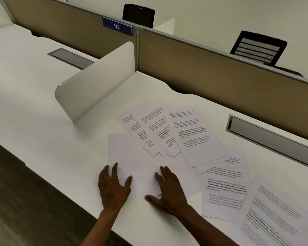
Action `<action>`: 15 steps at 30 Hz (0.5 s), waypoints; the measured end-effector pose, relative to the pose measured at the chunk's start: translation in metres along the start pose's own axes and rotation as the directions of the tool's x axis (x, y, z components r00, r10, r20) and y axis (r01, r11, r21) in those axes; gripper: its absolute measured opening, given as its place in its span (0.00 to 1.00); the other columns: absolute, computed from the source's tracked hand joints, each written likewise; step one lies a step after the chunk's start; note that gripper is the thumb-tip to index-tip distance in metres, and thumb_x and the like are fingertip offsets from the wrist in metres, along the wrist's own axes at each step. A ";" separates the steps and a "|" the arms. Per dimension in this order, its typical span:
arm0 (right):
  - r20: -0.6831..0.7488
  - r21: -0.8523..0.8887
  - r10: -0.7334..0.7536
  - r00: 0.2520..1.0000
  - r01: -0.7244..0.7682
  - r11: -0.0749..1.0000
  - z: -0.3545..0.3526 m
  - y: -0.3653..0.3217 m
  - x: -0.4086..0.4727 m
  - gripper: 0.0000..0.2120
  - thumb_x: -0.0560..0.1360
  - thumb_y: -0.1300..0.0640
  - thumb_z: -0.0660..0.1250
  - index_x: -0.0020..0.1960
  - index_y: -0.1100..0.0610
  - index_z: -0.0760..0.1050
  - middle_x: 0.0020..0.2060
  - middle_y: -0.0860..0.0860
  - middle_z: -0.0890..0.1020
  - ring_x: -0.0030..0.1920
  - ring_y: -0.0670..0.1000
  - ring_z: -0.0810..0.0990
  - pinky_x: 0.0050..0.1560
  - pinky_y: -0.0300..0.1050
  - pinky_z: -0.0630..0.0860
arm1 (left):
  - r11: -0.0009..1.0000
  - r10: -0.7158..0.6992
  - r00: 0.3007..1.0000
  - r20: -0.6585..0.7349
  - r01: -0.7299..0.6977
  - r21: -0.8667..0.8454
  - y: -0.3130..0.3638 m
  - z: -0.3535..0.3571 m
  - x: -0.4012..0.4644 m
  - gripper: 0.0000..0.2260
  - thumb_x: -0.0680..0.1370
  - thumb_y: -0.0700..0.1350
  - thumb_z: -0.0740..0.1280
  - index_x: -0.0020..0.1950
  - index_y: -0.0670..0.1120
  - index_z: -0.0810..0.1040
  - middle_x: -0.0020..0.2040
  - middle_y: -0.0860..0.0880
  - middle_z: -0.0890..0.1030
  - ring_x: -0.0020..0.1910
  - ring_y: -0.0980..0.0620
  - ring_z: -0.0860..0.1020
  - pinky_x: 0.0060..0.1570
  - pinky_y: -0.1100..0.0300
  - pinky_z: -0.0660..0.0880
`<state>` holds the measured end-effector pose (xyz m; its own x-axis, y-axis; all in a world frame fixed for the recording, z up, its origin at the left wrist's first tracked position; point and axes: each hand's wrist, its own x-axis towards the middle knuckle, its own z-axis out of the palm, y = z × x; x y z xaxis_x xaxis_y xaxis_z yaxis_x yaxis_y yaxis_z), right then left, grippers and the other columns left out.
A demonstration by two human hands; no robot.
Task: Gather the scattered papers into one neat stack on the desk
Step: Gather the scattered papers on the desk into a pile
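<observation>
Several white papers lie scattered on the white desk [34, 107]. A blank sheet [132, 153] lies nearest me, partly under a fan of printed pages [156, 132]. Another printed page [194, 132] overlaps more pages to the right [224, 190], and a blurred page [270, 215] reaches the lower right corner. My left hand [112, 187] rests flat with spread fingers on the blank sheet's left edge. My right hand [167, 190] lies flat with spread fingers on the same sheet's right part. Neither hand grips anything.
A low white divider [96, 82] stands on the desk left of the papers. A tan partition [220, 75] with a blue "112" sign [116, 26] runs along the back. A grey cable tray [270, 139] is set into the desk at right. The desk's front edge runs diagonally below my hands.
</observation>
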<state>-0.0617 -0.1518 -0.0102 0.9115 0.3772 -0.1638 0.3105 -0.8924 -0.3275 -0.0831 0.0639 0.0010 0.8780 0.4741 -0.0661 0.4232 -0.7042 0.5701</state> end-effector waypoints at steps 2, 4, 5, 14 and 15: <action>-0.001 0.012 0.009 1.000 -0.009 1.000 0.000 -0.003 -0.003 0.49 0.68 0.21 0.51 0.79 0.50 0.53 0.80 0.50 0.45 0.80 0.51 0.41 0.76 0.48 0.37 | 1.000 -0.009 1.000 0.017 0.009 -0.015 0.015 0.002 0.000 0.36 0.72 0.57 0.73 0.76 0.49 0.66 0.76 0.38 0.64 0.75 0.37 0.62 0.71 0.40 0.65; 0.007 0.022 0.027 1.000 -0.027 0.999 -0.001 -0.001 -0.006 0.50 0.67 0.21 0.52 0.79 0.50 0.55 0.80 0.51 0.46 0.80 0.52 0.42 0.77 0.49 0.39 | 0.992 -0.075 0.996 0.038 0.079 -0.101 0.029 0.003 -0.001 0.37 0.71 0.55 0.75 0.76 0.49 0.65 0.76 0.38 0.62 0.74 0.36 0.63 0.70 0.39 0.66; 0.013 0.025 0.031 0.999 -0.031 0.999 -0.003 0.000 -0.008 0.50 0.66 0.21 0.53 0.78 0.50 0.55 0.80 0.51 0.47 0.80 0.52 0.43 0.77 0.49 0.40 | 0.975 -0.136 0.990 0.038 0.141 -0.170 0.033 0.002 0.000 0.37 0.71 0.53 0.76 0.77 0.49 0.64 0.77 0.39 0.60 0.74 0.35 0.63 0.69 0.38 0.67; 0.050 0.123 -0.034 0.998 0.028 0.992 -0.003 -0.007 -0.032 0.51 0.64 0.26 0.63 0.77 0.36 0.38 0.80 0.48 0.47 0.79 0.52 0.50 0.77 0.50 0.52 | 0.712 -0.404 0.874 0.271 0.487 -0.506 -0.006 -0.041 0.049 0.34 0.73 0.48 0.76 0.75 0.48 0.65 0.66 0.41 0.78 0.63 0.39 0.77 0.64 0.44 0.74; 0.057 0.140 -0.048 0.997 0.039 0.989 -0.005 -0.007 -0.031 0.51 0.64 0.26 0.64 0.76 0.35 0.37 0.80 0.47 0.47 0.79 0.52 0.51 0.76 0.49 0.54 | 0.727 -0.376 0.872 0.314 0.487 -0.483 -0.009 -0.042 0.051 0.31 0.73 0.47 0.76 0.74 0.47 0.68 0.66 0.41 0.78 0.62 0.39 0.77 0.64 0.43 0.75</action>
<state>-0.0908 -0.1586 0.0022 0.8790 0.4327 -0.2003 0.3053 -0.8335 -0.4605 -0.0517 0.1160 0.0270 0.6768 0.5121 -0.5288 0.6275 -0.0257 0.7782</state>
